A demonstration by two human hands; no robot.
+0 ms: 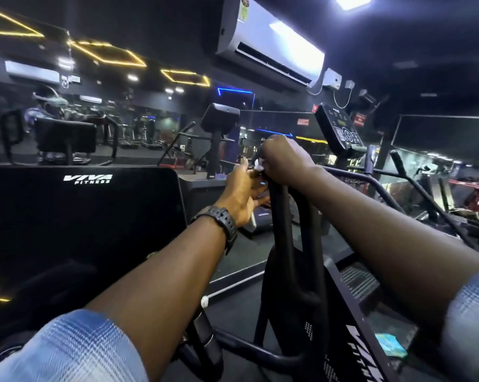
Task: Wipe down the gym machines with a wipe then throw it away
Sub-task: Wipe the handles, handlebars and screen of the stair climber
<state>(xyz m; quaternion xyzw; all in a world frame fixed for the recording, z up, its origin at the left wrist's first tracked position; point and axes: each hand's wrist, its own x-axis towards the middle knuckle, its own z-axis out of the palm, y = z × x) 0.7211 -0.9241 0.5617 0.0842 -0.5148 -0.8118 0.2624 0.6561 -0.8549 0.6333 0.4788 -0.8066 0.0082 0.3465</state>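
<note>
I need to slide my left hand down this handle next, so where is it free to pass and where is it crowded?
The black handle is bare below the right hand, between both forearms. The top is crowded: the right hand's grip presses the white wipe there, and the left hand sits beside it.

Head-worn view, forward-down, close

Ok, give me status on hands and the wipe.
Right hand gripping wipe on black handlebar. Left hand open beside it. Nothing in the way.
</note>
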